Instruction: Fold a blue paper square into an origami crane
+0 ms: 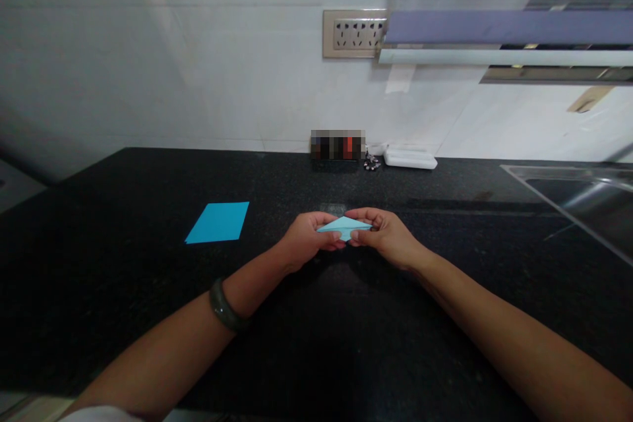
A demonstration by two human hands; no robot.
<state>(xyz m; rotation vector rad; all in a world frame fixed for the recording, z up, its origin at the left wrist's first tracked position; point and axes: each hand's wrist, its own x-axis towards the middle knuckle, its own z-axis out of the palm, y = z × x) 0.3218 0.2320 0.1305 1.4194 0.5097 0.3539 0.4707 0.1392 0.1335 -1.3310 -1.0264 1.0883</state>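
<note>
Between my two hands is a small piece of folded light-blue paper (pixel 345 224), diamond-shaped with a crease running across its middle. My left hand (pixel 307 237) pinches its left corner, thumb on the near face and fingers behind. On the other side my right hand (pixel 388 234) grips the right corner in the same way. Both thumb tips rest close together near the lower edge of the fold. The fingers hide part of its back. Off to the left, a flat sheet of brighter blue paper (pixel 218 222) lies on the dark countertop (pixel 297 343).
Against the tiled wall stand a pixelated dark box (pixel 338 145), a small beaded item (pixel 371 162) and a white plastic object (pixel 409 157). A steel sink (pixel 588 201) is set into the right side. Above are a socket panel (pixel 353 33) and a purple blind (pixel 509 6).
</note>
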